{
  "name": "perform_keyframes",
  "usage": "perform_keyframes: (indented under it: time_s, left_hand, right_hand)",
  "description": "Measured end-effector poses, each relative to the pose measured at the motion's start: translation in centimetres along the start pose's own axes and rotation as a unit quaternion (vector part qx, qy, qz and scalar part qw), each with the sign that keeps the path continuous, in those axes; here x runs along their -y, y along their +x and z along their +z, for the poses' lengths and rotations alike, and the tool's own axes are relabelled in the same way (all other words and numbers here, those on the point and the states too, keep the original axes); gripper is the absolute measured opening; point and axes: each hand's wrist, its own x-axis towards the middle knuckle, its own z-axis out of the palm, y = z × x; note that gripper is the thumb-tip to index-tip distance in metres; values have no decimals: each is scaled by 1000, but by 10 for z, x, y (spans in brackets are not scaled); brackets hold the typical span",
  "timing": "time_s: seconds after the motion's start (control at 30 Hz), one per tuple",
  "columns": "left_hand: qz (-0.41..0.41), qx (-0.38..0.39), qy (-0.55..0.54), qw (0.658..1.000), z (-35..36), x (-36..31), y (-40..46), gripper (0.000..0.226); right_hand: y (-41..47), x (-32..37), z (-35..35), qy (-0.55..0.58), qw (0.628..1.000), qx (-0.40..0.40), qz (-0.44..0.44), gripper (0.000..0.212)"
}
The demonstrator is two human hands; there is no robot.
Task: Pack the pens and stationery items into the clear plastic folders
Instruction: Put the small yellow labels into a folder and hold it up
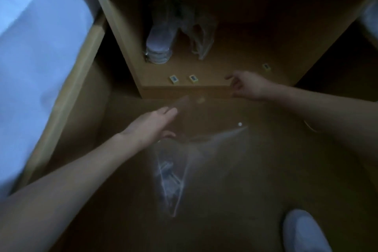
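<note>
Three small yellow-edged rectangular blocks lie on the low wooden shelf [235,63] in front of me: one small yellow block [174,79] and a second yellow block [193,78] sit close together near the front edge, and a third yellow block [266,66] lies well apart to the right. Further back in that open compartment, in shadow, rests a clear plastic tube of stacked white discs [160,46], and just beside it a crumpled clear plastic bag [201,41]. The room is dim; the brown floor [266,170] spreads below the shelf, a pale wooden bed frame [67,96] with white bedding [36,47] runs along the left, and my white slipper [302,233] shows at the lower right. A tiny white dot [240,124] lies on the floor near the middle. My left hand [152,126] reaches forward over the floor with its fingers straight and together, and its thumb seems to pinch the upper edge of the clear plastic folder [173,170], which hangs blurred below it with some pale stationery items [167,172] showing through its lower part; the motion blur keeps me from telling how firmly I grip it. My right hand [248,86] is stretched toward the shelf's front edge, fingers loosely spread and slightly bent, holding nothing and touching nothing that I can make out, between the paired blocks and the far one.
</note>
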Motion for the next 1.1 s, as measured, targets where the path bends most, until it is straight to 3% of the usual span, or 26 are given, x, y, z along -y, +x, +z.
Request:
perform_keyframes:
  time_s: [0.13,0.3,0.47,0.57,0.7,0.83,0.93,1.1]
  left_hand:
    - [-18,-52,-35,998,1,24,4,35]
    - [-21,-61,-46,997,9,44,-1,36]
    - [3,-58,-54,997,18,59,-12,43]
    - [-7,-85,-45,995,21,66,-27,49]
    - [-45,-115,-17,992,21,56,-36,39]
    - [-81,-121,-15,989,21,52,-36,43]
    - [-118,-117,-35,985,24,51,-39,43]
    - [-118,-93,-54,987,22,46,-30,47]
  right_hand:
    - [35,-5,31,-46,997,-8,-69,48]
    - [78,-5,71,-32,987,45,-149,38]
    - [114,-16,108,-99,970,85,-206,55]
    - [117,-22,128,-147,963,56,-219,46]
    - [115,-21,140,-149,964,-15,-218,33]
    - [109,-24,141,-150,964,-24,-217,28]
    - [95,-28,133,-123,969,-23,-214,25]
    - [68,-24,94,39,970,-94,-222,27]
